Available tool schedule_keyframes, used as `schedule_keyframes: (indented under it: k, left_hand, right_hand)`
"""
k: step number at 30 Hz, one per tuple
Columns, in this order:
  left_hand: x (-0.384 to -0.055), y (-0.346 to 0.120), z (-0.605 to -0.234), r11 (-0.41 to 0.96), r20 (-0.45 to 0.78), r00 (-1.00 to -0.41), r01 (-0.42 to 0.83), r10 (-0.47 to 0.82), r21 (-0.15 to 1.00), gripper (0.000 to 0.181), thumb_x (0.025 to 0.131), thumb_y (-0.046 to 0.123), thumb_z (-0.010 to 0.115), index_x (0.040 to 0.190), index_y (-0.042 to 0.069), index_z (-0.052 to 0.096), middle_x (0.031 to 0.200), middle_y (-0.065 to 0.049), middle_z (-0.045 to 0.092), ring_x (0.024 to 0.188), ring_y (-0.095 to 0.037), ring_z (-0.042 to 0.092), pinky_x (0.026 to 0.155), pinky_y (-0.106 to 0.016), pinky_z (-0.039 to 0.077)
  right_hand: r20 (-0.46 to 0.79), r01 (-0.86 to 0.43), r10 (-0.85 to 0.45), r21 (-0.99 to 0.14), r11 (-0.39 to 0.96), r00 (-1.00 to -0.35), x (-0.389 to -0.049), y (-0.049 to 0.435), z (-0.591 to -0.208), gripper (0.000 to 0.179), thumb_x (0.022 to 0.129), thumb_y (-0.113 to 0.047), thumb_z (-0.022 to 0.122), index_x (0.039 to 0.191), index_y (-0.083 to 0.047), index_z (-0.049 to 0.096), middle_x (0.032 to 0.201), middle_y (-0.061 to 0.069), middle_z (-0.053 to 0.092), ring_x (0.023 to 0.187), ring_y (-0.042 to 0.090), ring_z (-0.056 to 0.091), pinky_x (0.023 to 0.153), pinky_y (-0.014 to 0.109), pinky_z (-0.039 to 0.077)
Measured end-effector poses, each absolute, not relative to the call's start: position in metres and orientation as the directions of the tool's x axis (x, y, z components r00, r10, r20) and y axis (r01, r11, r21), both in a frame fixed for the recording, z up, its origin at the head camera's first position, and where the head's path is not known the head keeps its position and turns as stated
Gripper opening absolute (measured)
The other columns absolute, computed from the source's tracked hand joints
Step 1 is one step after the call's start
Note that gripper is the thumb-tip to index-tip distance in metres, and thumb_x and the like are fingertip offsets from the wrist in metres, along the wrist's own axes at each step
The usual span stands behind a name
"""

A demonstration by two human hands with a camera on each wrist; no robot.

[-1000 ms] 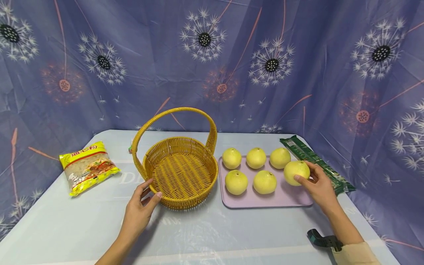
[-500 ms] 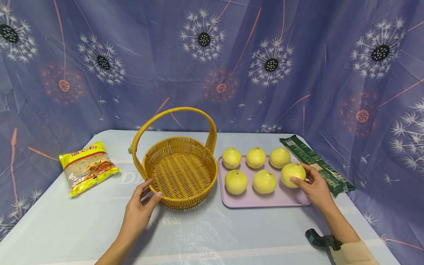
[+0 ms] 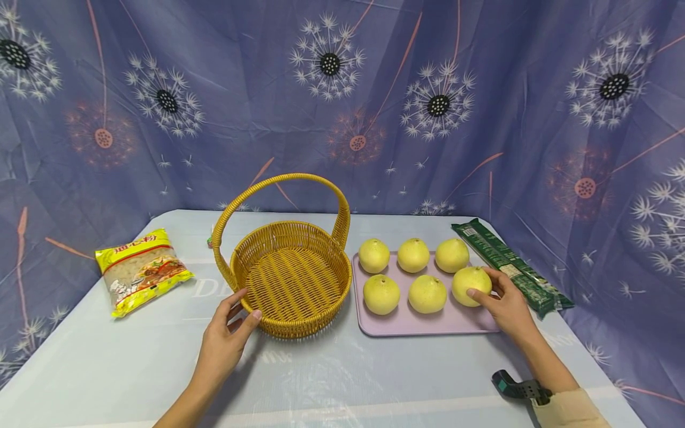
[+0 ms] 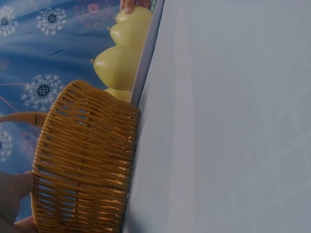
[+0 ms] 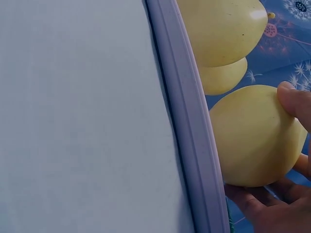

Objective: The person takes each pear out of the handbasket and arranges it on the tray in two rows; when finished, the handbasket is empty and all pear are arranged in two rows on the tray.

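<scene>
A yellow wicker basket with a tall arched handle stands left of the table's middle, nothing inside it. My left hand holds its near-left rim, thumb and fingertips at the edge; the left wrist view shows two fingertips against the weave. At the right, my right hand grips a yellow pomelo at the right end of a lilac tray. In the right wrist view the thumb lies on the pomelo's upper side, the other fingers beneath. Several more pomelos sit on the tray in two rows.
A yellow bag of pasta lies at the left of the table. Long green packets lie behind and right of the tray. A blue dandelion-print curtain closes off the back and sides.
My right hand has brought the gripped pomelo a little left and down, close beside the front-row pomelos. The left hand and basket stay put.
</scene>
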State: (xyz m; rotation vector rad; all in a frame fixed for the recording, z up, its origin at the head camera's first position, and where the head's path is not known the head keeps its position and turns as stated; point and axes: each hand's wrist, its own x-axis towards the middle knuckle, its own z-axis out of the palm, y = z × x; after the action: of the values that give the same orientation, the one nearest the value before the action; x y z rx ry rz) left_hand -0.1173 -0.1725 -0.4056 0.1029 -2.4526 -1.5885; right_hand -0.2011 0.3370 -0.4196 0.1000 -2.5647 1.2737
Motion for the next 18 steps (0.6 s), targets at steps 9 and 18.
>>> schedule_keyframes:
  k: [9, 18]
  left_hand:
    - [-0.1168, -0.1724, -0.4047, 0.409, 0.143, -0.974, 0.059, -0.177, 0.911, 0.057, 0.093, 0.033, 0.059, 0.142, 0.014, 0.038, 0.150, -0.013, 0.035, 0.134, -0.035, 0.041, 0.105, -0.051, 0.041]
    - [-0.1168, -0.1722, -0.4046, 0.413, 0.142, -0.974, 0.057, -0.178, 0.909, 0.056, 0.094, 0.031, 0.059, 0.142, 0.014, 0.038, 0.150, -0.013, 0.036, 0.133, -0.036, 0.042, 0.105, -0.051, 0.042]
  right_hand:
    - [0.280, -0.193, 0.037, -0.747, 0.637, -0.959, -0.2033, 0.3379, -0.4245, 0.067, 0.088, -0.030, 0.067, 0.139, 0.000, 0.038, 0.131, 0.018, 0.047, 0.100, -0.021, 0.039, 0.077, 0.001, 0.040]
    - [0.292, -0.208, 0.028, -0.742, 0.637, -0.956, -0.2036, 0.3375, -0.4243, 0.064, 0.087, -0.026, 0.069, 0.137, 0.000, 0.040, 0.131, 0.020, 0.049, 0.099, -0.022, 0.039, 0.077, -0.001, 0.039]
